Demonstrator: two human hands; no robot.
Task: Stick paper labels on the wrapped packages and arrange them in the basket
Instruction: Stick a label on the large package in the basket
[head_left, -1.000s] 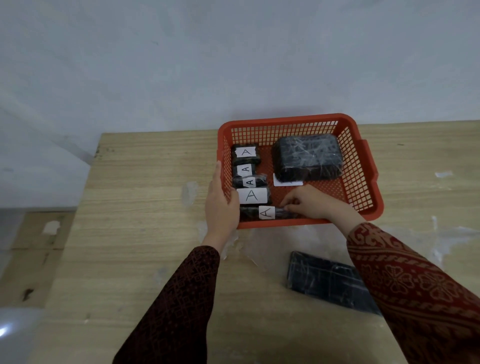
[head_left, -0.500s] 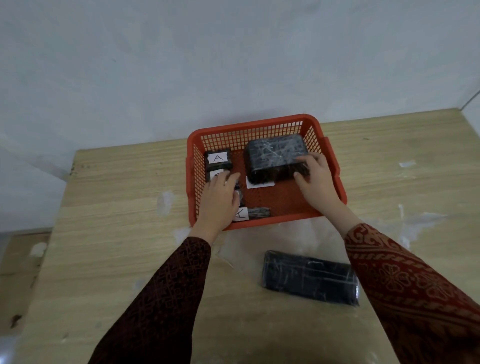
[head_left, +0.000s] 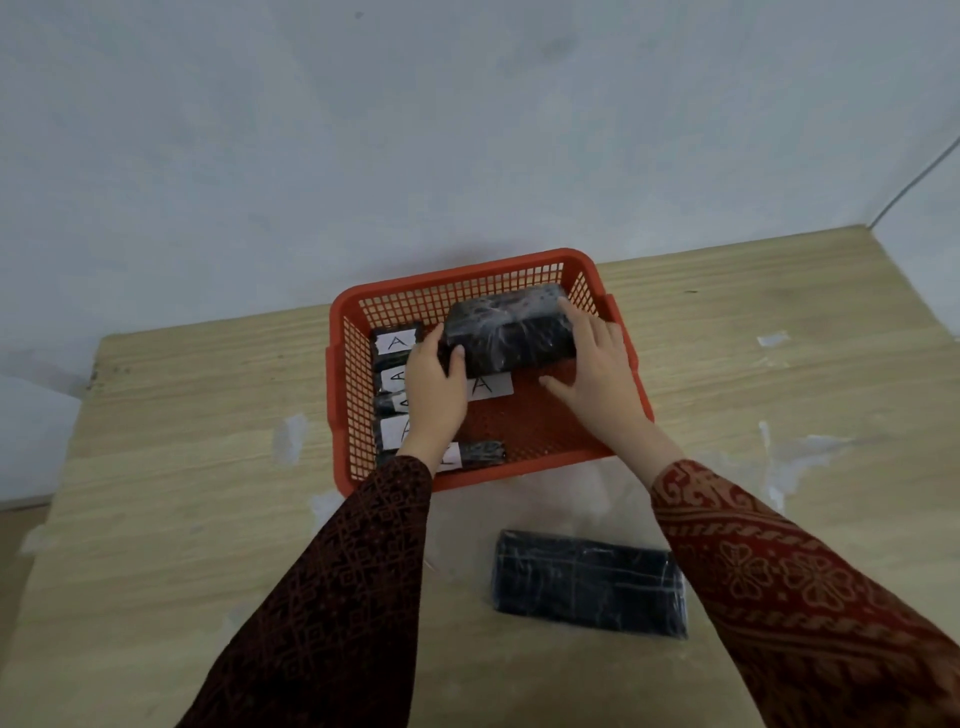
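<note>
A red basket sits at the far edge of the wooden surface, against the wall. Both hands reach into it and hold the big wrapped package from either end. The left hand has its grip closed on the package's left end, thumb on the front face, fingers round the side. The right hand presses its fingers against the right end, near the basket's right wall, with the thumb spread low over the basket floor; its grip grasps the same package. The package is tilted, its front edge raised off the floor of the basket

Under it on the basket floor lies a loose paper label marked A, partly covered by the left hand. Along the basket's left wall runs a row of small wrapped packages, each with a white A label; 4 can be made out, some hidden by the left wrist. A thin wrapped package lies by the basket's near wall

Outside the basket, near the front edge of the surface, a flat dark wrapped package lies on a clear plastic sheet, just beside the right sleeve
</note>
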